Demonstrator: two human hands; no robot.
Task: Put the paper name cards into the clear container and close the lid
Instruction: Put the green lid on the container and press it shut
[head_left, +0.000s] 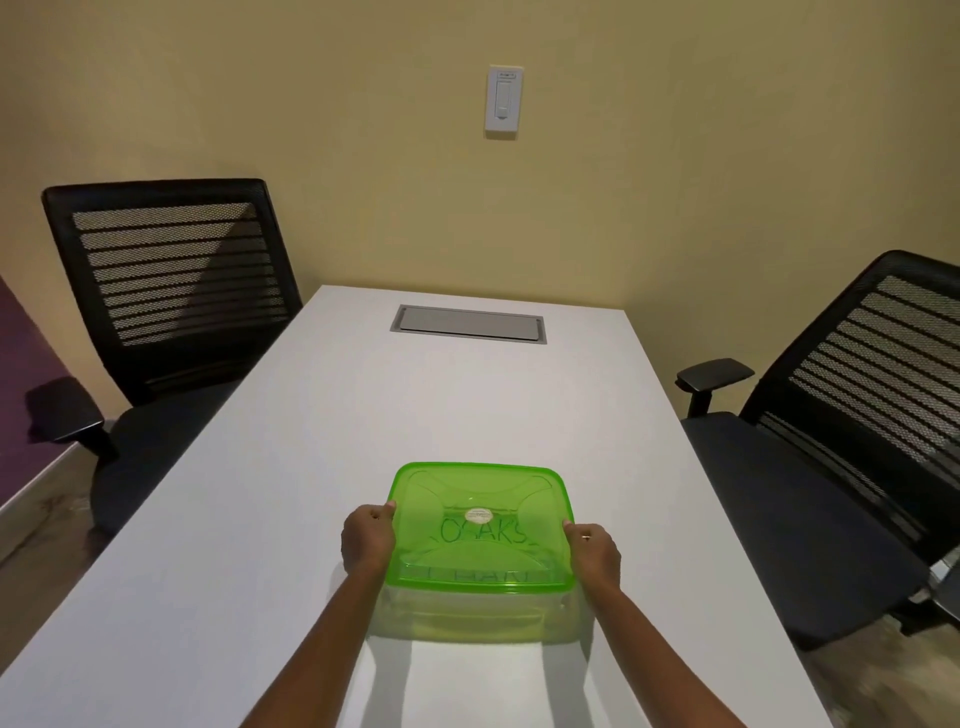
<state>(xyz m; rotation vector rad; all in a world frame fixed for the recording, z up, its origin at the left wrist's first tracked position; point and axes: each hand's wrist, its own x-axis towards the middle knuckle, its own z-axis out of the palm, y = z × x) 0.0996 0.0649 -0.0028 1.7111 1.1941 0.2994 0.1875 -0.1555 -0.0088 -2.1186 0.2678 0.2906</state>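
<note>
Low in the centre of the frame, your left hand (368, 538) pinches the green lid (480, 525) at its left rim. The lid is thin, glossy, translucent plastic, ribbed, square with rounded corners, sitting on the clear container (475, 616); lettered name cards (483, 535) show through. It should feel light, slightly flexible and slippery, so press the rims. Your right hand (592, 551) grips the right rim.
</note>
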